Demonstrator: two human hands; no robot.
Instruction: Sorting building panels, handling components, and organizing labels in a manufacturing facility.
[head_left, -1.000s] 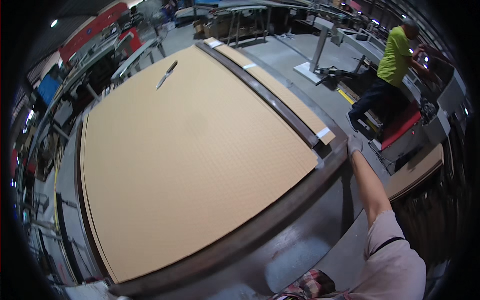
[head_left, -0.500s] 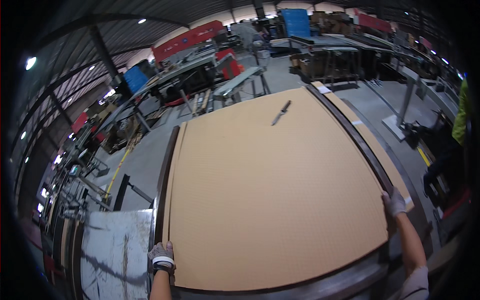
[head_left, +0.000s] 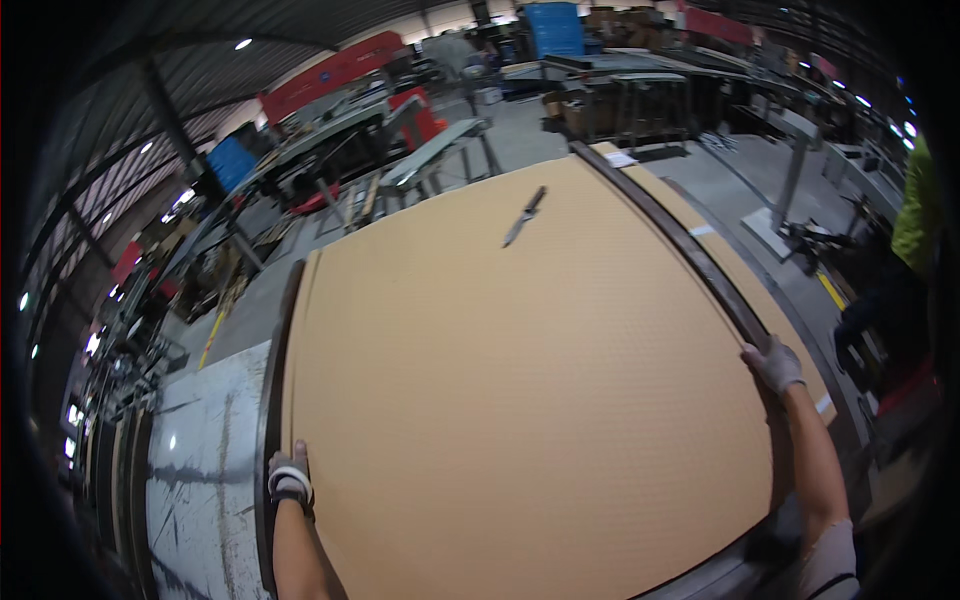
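At lower left, the left hand point(head_left: 290, 478) is rested beside the left rail point(head_left: 282, 360); finger closure cannot be told. Across the centre, a cardboard sheet point(head_left: 520, 400) is laid beneath a knife point(head_left: 525, 215); probably light, stiff but easily creased, it is best held by opposite edges. At right, the dark bar point(head_left: 683, 241) is grasped by the right hand point(head_left: 775, 366).

Worn on the head, the wide fisheye view looks from above the near end of the cardboard sheet point(head_left: 520, 390), facing down and forward across it. The sheet, close below, fills its middle, with floor point(head_left: 522, 130) and roof point(head_left: 210, 80) showing beyond the sheet.
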